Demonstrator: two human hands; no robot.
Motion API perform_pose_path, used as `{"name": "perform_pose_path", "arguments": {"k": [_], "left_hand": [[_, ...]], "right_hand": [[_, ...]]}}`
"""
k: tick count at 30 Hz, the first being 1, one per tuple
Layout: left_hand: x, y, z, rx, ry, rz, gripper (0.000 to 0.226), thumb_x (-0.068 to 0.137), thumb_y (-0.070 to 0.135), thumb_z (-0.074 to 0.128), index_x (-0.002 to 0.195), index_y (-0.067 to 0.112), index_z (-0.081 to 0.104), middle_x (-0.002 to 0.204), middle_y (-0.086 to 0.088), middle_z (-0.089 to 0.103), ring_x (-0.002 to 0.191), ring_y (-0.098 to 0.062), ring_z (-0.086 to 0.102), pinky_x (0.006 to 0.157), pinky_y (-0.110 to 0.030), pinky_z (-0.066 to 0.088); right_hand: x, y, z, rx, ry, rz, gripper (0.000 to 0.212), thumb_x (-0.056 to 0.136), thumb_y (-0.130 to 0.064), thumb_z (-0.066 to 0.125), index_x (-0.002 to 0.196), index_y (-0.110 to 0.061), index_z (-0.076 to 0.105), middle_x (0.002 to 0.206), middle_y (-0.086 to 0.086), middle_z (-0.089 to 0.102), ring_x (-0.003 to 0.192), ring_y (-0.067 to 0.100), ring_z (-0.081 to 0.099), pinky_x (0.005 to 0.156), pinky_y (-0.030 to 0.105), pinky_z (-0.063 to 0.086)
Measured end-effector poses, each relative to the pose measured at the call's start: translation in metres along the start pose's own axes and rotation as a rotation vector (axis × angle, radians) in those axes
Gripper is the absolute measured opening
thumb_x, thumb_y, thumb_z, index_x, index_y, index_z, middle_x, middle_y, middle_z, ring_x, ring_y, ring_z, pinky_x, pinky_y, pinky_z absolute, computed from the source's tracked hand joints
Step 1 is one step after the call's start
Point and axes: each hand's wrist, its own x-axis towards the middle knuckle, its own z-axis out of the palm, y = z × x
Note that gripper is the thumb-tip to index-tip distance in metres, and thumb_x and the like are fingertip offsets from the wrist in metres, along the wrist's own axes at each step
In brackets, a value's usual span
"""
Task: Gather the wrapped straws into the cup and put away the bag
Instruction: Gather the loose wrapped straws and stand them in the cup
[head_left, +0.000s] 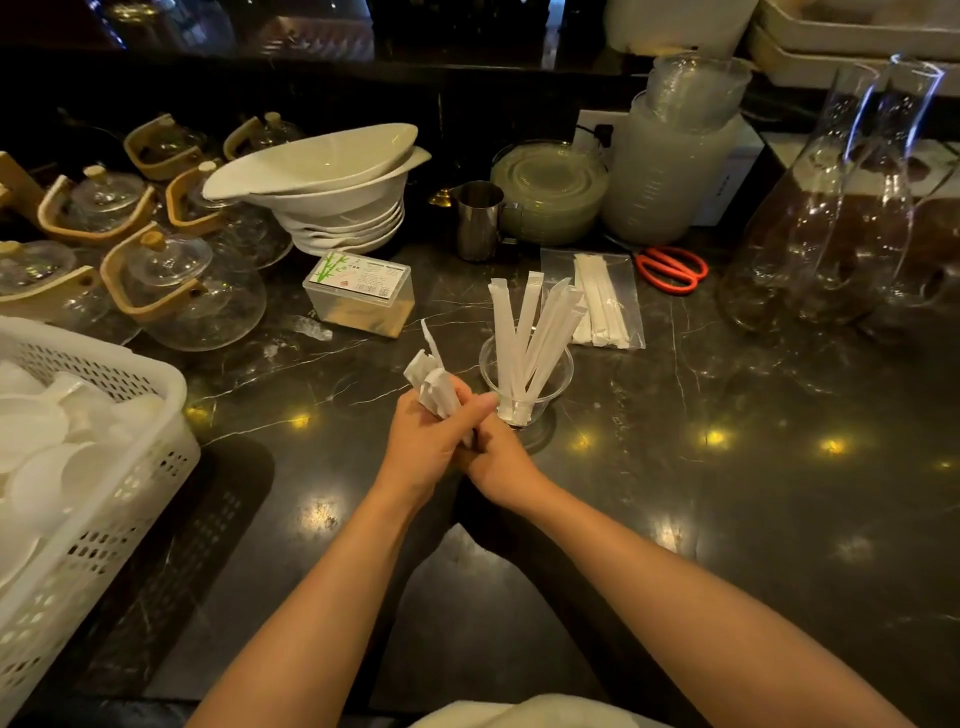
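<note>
Several wrapped straws (535, 343) already stand in the clear cup (525, 387) on the bench (727, 467); your left hand (431, 441) and right hand (498, 457) press together, clamping a light, crushable paper-wrapped bundle (434, 382) mid-length, while the thin, slippery bag (605, 301) lies behind

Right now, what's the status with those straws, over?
Left hand and right hand both closed on a bundle of wrapped straws. Cup already holds several. Bag beyond it still has some. Nothing blocking the cup.
</note>
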Motion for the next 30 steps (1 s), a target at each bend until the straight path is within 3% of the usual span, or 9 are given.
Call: {"name": "perform_pose_path", "arguments": {"k": [4,7,11,14,16,20,23,25,30], "left_hand": [[0.002,0.003,-0.009,0.058,-0.042,0.019,0.027,0.065,0.006,0.074,0.072,0.026,0.057,0.059,0.011,0.062,0.062,-0.001,0.059,0.057,-0.015,0.049],[0.005,0.009,-0.014,0.081,-0.082,0.046,0.042,0.061,0.009,0.075,0.089,0.033,0.055,0.065,0.012,0.066,0.065,-0.003,0.061,0.062,-0.018,0.051],[0.006,0.016,-0.014,0.08,-0.09,0.144,0.068,0.064,-0.005,0.071,0.107,0.041,0.045,0.084,0.004,0.062,0.066,-0.005,0.063,0.072,-0.025,0.055],[0.007,0.02,-0.01,0.198,-0.063,0.255,0.051,0.067,-0.004,0.07,0.098,0.035,0.055,0.086,0.006,0.061,0.072,0.003,0.062,0.07,-0.012,0.05],[0.006,0.018,-0.007,0.251,-0.037,0.259,0.033,0.068,-0.002,0.07,0.081,0.027,0.062,0.077,0.012,0.064,0.073,0.005,0.061,0.068,-0.01,0.048],[0.006,0.008,-0.003,0.182,-0.027,0.168,0.036,0.068,-0.002,0.071,0.084,0.028,0.059,0.065,0.019,0.068,0.067,0.001,0.063,0.06,-0.01,0.049],[0.006,0.004,-0.004,0.196,-0.13,0.103,0.051,0.065,0.001,0.073,0.097,0.035,0.053,0.07,0.016,0.069,0.071,-0.003,0.065,0.069,-0.014,0.051],[0.008,0.008,-0.008,0.27,-0.224,0.081,0.054,0.067,0.005,0.073,0.101,0.039,0.049,0.076,0.015,0.069,0.079,-0.004,0.065,0.075,-0.017,0.052],[0.019,0.037,-0.015,0.386,-0.395,0.075,0.034,0.078,0.016,0.064,0.098,0.04,0.052,0.097,0.011,0.064,0.097,-0.005,0.061,0.082,-0.025,0.051]], "right_hand": [[0.001,0.003,0.003,0.046,-0.001,0.017,0.052,0.082,-0.005,0.058,0.129,-0.018,0.039,0.118,-0.001,0.053,0.115,0.013,0.052,0.089,0.017,0.047],[0.002,0.004,0.002,0.036,-0.019,0.009,0.059,0.079,-0.006,0.062,0.13,-0.021,0.038,0.122,-0.001,0.054,0.117,0.014,0.051,0.097,0.028,0.046],[0.004,0.003,0.003,0.048,-0.021,0.02,0.056,0.078,-0.008,0.064,0.126,-0.028,0.042,0.117,-0.006,0.054,0.112,0.013,0.053,0.093,0.026,0.046],[0.007,0.002,0.004,0.055,0.006,0.048,0.042,0.078,-0.01,0.063,0.11,-0.034,0.049,0.104,-0.009,0.058,0.097,0.006,0.058,0.081,0.018,0.049],[0.008,0.0,0.005,0.017,0.007,0.066,0.029,0.081,-0.011,0.059,0.106,-0.026,0.055,0.096,-0.009,0.058,0.093,0.007,0.057,0.07,0.008,0.045],[0.01,-0.005,0.005,0.012,0.021,0.09,0.029,0.088,-0.005,0.048,0.117,-0.002,0.048,0.112,0.018,0.056,0.107,0.024,0.054,0.091,0.026,0.048],[0.003,0.001,-0.002,-0.114,-0.043,0.092,0.037,0.091,-0.001,0.041,0.126,0.009,0.038,0.129,0.027,0.045,0.117,0.031,0.048,0.078,-0.002,0.034],[-0.001,0.005,-0.007,-0.054,-0.054,0.114,0.039,0.089,0.001,0.044,0.126,0.01,0.038,0.135,0.029,0.042,0.126,0.037,0.039,0.067,-0.009,0.028],[0.004,-0.036,-0.02,-0.042,-0.039,0.041,0.022,0.09,0.0,0.041,0.107,-0.006,0.053,0.1,0.017,0.058,0.1,0.029,0.057,0.074,0.019,0.047]]}}
